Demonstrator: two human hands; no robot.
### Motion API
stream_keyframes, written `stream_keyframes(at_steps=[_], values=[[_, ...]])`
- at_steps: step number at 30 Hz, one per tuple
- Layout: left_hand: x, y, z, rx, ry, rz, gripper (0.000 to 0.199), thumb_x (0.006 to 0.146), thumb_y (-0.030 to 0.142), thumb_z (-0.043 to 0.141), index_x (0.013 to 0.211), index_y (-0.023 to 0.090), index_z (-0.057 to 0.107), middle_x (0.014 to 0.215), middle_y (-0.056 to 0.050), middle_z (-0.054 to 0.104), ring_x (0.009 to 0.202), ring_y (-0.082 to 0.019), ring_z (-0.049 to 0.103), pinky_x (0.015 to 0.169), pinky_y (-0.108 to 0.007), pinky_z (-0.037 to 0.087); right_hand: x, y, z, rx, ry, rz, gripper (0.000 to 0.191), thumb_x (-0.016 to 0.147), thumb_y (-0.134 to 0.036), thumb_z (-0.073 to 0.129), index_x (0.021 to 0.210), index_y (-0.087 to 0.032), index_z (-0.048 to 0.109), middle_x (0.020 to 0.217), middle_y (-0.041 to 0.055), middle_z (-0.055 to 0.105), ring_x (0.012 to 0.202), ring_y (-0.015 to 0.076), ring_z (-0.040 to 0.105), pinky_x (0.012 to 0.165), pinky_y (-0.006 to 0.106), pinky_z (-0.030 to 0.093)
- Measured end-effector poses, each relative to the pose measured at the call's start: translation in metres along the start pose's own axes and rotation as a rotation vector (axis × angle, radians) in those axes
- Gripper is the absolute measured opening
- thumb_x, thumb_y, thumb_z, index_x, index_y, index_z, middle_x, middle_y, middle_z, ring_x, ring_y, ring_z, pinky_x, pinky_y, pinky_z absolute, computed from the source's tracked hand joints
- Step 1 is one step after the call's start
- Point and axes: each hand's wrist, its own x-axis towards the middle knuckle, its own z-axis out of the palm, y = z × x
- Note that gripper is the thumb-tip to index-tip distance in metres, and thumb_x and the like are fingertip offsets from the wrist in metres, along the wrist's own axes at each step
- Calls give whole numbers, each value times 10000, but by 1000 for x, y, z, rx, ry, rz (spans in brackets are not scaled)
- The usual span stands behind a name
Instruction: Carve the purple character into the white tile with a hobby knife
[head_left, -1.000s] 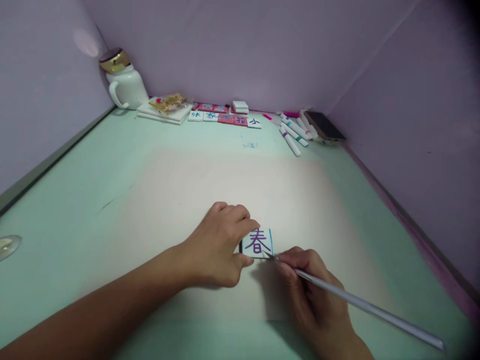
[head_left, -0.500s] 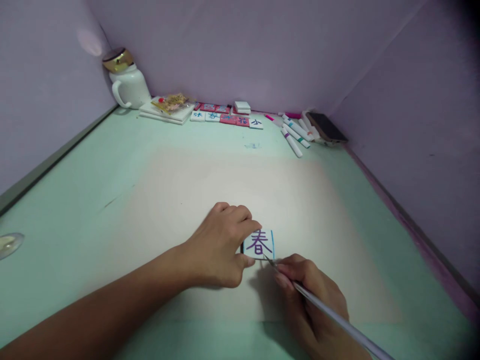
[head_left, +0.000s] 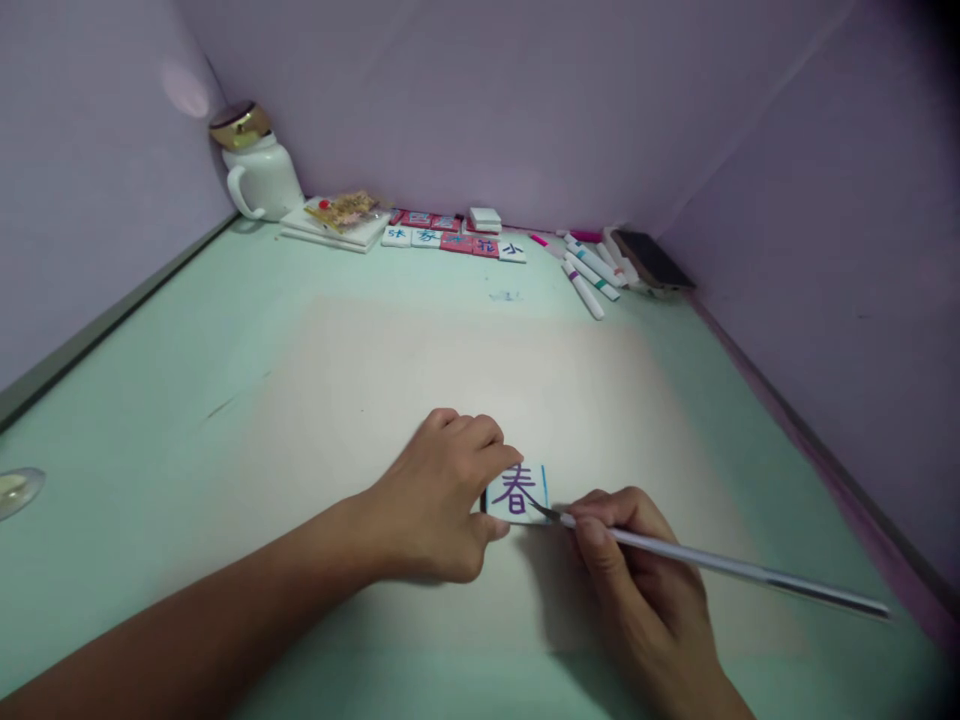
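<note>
A small white square tile (head_left: 516, 492) bears a purple Chinese character and a blue line along its right edge. My left hand (head_left: 448, 500) grips the tile between thumb and index finger from its left side, steadying it on the pale sheet. Pinched in the fingers of my right hand (head_left: 649, 570) is a thin paintbrush (head_left: 757, 572) with a silvery-white handle. Its dark pointed tip rests at or just over the lower right of the character; contact is hard to judge.
Along the back wall stand a white mug (head_left: 266, 182), a gold-and-clear packet (head_left: 346, 212) on white pads, and red and white character tiles (head_left: 456, 241). Markers (head_left: 583, 290) and a phone (head_left: 651, 258) lie at back right. A clear oval object (head_left: 19, 490) sits far left.
The brush handle has swung from sloping steeply down-right to lying nearly level toward the right. My right hand has turned and shifted slightly right. My left hand stays on the tile.
</note>
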Motion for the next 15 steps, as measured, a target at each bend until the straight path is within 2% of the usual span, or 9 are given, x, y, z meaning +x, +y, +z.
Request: stream_keyframes(at_steps=[8, 15], values=[[-1, 1, 1, 0, 4, -7, 404, 674, 168, 669, 1073, 176, 602, 975, -80, 555, 906, -242, 516, 868, -430, 349, -1, -3, 3, -79, 33, -35, 149, 960, -247, 460, 835, -244, 541, 736, -10, 553, 600, 130, 486, 517, 220, 394], [0, 1, 1, -14, -2, -16, 391, 675, 186, 689, 1057, 160, 607, 977, -76, 554, 908, -234, 515, 877, -432, 342, -4, 2, 4, -116, -60, -135, 106, 961, -178, 429, 930, -253, 498, 795, -1, 575, 645, 133, 526, 527, 228, 396]])
